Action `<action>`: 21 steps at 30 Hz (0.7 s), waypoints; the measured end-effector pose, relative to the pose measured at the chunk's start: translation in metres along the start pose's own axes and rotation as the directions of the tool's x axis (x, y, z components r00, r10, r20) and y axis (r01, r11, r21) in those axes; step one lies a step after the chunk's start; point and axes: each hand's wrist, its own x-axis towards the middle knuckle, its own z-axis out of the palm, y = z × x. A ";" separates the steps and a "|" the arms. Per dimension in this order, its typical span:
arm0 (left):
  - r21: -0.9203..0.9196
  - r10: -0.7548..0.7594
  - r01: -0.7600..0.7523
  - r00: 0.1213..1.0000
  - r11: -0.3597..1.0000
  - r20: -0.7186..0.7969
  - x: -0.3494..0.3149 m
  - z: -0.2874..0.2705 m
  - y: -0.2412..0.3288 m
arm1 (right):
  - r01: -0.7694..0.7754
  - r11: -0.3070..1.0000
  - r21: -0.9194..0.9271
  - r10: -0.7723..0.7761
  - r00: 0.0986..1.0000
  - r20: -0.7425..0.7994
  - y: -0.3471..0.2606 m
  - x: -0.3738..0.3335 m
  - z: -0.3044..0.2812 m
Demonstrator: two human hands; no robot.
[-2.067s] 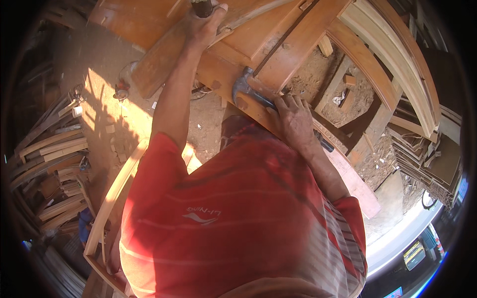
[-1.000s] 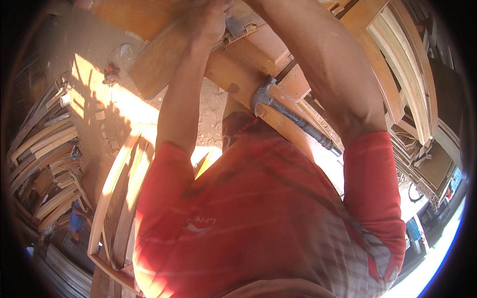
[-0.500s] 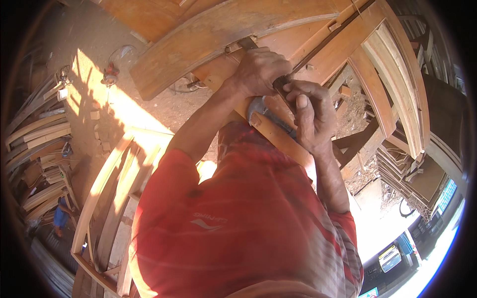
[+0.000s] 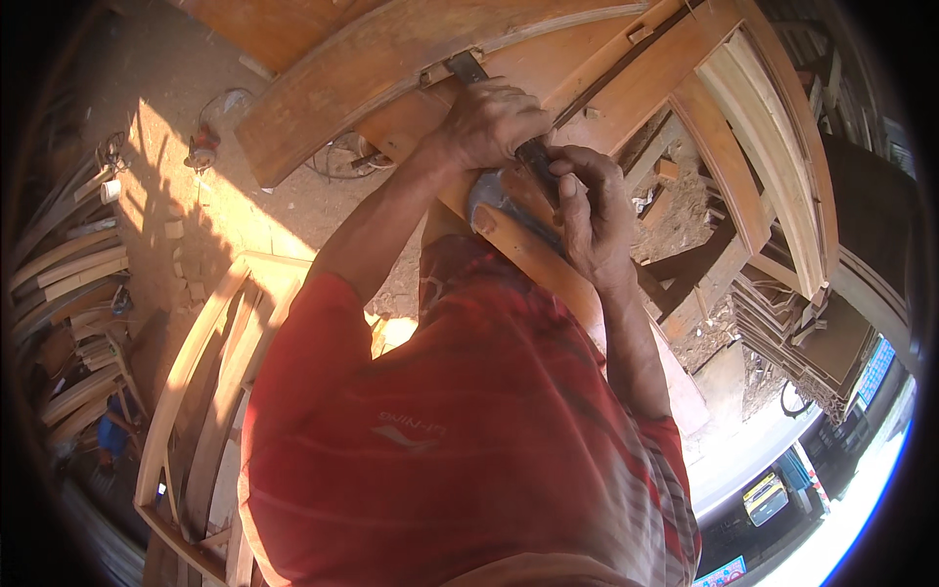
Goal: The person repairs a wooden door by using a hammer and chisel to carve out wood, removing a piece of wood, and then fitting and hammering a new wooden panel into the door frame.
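Observation:
My left hand [image 4: 489, 122] is closed around a chisel [image 4: 468, 68] whose dark blade points into a joint of a large curved wooden frame [image 4: 362, 68]. My right hand [image 4: 587, 210] sits just behind it, fingers pinched on the chisel's dark handle end [image 4: 536, 155]. Under both hands a hammer with a grey head [image 4: 486, 201] lies on a straight wooden rail [image 4: 533, 259] of the frame. My red shirt fills the lower middle of the view and hides the floor under me.
A pale curved frame [image 4: 196, 352] lies on the sandy floor at lower left. Bent wooden strips [image 4: 68, 274] are stacked at the far left. A small power tool with a cable [image 4: 201, 147] sits on the floor. Stacked timber [image 4: 782, 313] is on the right.
My left arm was stretched far up over the frame and my right arm was raised. Both hands have since come together on the chisel above the hammer.

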 end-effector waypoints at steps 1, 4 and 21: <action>-0.001 0.004 -0.004 1.000 1.000 -0.004 0.001 0.001 -0.001 | -0.049 0.998 -0.029 0.048 0.998 -0.029 0.001 -0.008 -0.005; -0.013 -0.033 0.032 0.999 0.999 -0.028 0.001 -0.002 0.003 | -0.057 0.950 -0.307 0.054 0.998 -0.017 0.004 -0.047 -0.025; -0.253 -0.405 0.373 0.910 0.893 -0.090 0.030 -0.029 -0.002 | -0.009 0.776 -0.631 0.101 0.989 0.109 -0.016 -0.127 -0.097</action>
